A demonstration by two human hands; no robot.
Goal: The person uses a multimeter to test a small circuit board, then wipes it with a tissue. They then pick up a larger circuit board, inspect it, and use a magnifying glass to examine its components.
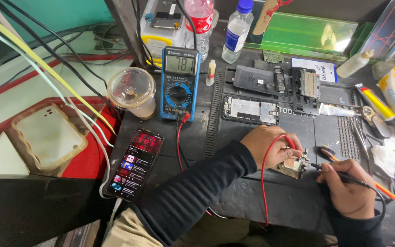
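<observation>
The left hand pinches a red probe against a small circuit board near the dark mat's front edge. The right hand grips a black probe, tip touching the board. A multimeter and a lit phone lie well apart leftward.

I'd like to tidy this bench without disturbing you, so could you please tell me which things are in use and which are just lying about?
In use:
left hand with red probe lead
right hand with black probe
small circuit board
blue digital multimeter

Lying about:
lit black smartphone
clear lidded plastic cup
clear plastic water bottle
clear phone case
</observation>
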